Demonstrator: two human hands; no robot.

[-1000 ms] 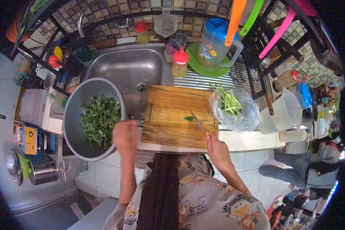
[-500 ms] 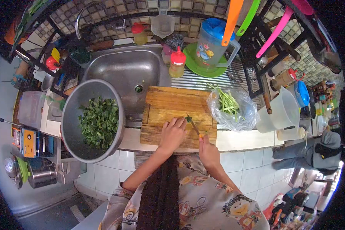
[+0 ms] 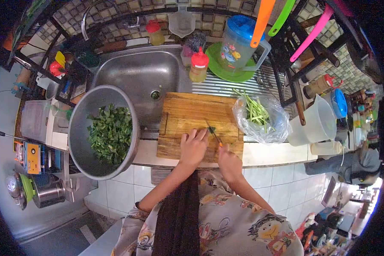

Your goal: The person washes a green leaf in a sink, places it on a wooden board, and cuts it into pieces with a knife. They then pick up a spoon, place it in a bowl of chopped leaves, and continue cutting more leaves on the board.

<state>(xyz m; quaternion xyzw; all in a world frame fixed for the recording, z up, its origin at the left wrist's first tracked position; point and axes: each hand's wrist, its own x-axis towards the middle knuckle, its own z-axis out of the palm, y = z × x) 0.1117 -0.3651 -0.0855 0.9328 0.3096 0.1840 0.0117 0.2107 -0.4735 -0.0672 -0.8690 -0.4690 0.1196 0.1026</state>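
Note:
My right hand (image 3: 229,163) is closed on the orange handle of a small knife (image 3: 213,133), whose blade points up and left over the wooden cutting board (image 3: 192,106). A bit of dark green leaf (image 3: 211,129) lies against the blade. My left hand (image 3: 193,148) rests on the board just left of the knife, fingers bent; whether anything is under them is hidden. To the left stands a grey basin (image 3: 79,141) with chopped green leaves (image 3: 110,134). Right of the board, a clear plastic bag (image 3: 281,130) holds pale green stems (image 3: 256,112).
Behind the board are a metal sink (image 3: 136,70), a red-capped bottle (image 3: 199,68) and a blue-lidded jug (image 3: 239,47) on a green plate (image 3: 217,72). Orange, green and pink handles hang at upper right. Another person (image 3: 350,166) is at the far right.
The knife blade has tilted a little further left, and my right hand has shifted slightly down and left. The view has moved slightly. The other person's position has changed at the far right.

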